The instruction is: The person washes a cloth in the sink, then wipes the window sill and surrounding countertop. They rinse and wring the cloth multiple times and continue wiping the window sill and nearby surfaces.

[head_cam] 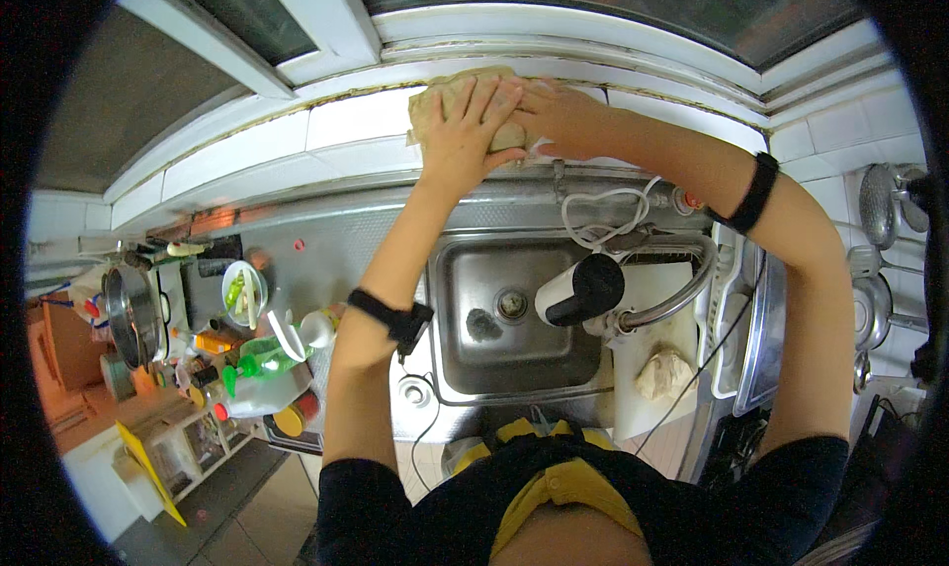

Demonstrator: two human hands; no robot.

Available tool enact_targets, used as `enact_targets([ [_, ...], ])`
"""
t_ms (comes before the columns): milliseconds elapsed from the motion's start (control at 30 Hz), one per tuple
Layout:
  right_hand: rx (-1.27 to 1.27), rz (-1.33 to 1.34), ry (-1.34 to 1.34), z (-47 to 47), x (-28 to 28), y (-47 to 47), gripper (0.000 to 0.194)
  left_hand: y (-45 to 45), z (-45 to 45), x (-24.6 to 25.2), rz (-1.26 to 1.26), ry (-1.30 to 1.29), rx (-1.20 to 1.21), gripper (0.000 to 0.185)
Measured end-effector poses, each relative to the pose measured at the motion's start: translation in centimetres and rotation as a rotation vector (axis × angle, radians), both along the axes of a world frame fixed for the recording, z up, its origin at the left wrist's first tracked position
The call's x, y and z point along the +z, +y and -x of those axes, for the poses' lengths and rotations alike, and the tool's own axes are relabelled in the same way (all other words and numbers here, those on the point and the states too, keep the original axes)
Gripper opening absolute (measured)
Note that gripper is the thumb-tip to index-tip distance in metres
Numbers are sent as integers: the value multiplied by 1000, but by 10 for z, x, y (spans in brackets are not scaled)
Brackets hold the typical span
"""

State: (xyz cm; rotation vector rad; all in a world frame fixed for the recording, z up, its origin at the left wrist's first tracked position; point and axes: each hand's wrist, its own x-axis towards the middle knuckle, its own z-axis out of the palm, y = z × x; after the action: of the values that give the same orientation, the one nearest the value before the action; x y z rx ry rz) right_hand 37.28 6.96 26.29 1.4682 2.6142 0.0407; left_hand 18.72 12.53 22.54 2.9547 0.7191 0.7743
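A wet beige cloth [430, 110] lies bunched on the white-tiled window ledge [356, 125], beyond the sink. My left hand [471, 125] presses flat on it, fingers spread and thumb out to the right. Against the cloth's right side is my right hand [560, 117], its fingertips close to the left hand's fingers. Blur hides whether those fingers grip the cloth. Below my arms sits the stainless steel sink [511, 358], with a dark patch beside its drain [511, 304]. A white device with a black top [582, 290] stands over the basin, beside a curved metal spout [700, 284].
Right of the sink, a crumpled pale cloth [665, 373] rests on a white board [630, 410], near a dish rack [730, 329]. A white cable [604, 195] loops behind. Leftward are a bowl of green vegetables [245, 293], a green bottle [267, 358] and a pan [132, 317].
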Motion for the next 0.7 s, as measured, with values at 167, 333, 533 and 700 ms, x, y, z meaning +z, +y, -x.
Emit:
enact_targets([
  [167,-68,17,-86,-4,13,-22,73,13,-2,-16,-115,130,35,81],
  [333,-118,92,-121,2,29,-25,64,30,12,-27,-212,106,-18,75],
  [533,-220,56,-259,-29,49,-52,51,47,53,-33,-277,151,80,70],
  [700,-331,139,-349,-43,62,-69,48,66,103,-32,-192,155,236,67],
])
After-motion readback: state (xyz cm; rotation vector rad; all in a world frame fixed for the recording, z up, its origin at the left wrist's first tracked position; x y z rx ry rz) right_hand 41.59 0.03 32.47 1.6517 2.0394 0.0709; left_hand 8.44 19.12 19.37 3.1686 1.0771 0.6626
